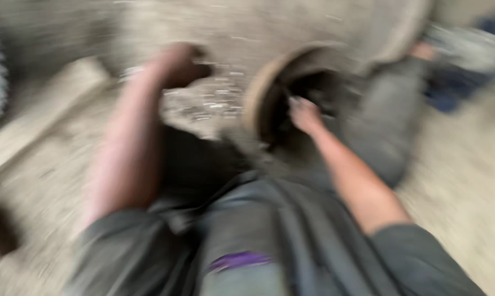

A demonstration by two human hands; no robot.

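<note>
The frame is badly blurred by motion. My left hand (177, 64) is raised over a heap of pale grainy material (214, 101) on the ground, its fingers curled; whether it holds anything cannot be told. My right hand (304, 115) reaches into a round dark bowl-like vessel with a tan rim (254, 98) that lies tilted on the ground. Its fingers rest inside the dark opening. My grey sleeves and grey trousers (258, 241) fill the lower part of the view.
A pale plank or slab (44, 109) slants at the left. A large curved tan rim (406, 30) stands at the upper right, with a blue-grey shape (461, 71) beyond it. The ground is sandy.
</note>
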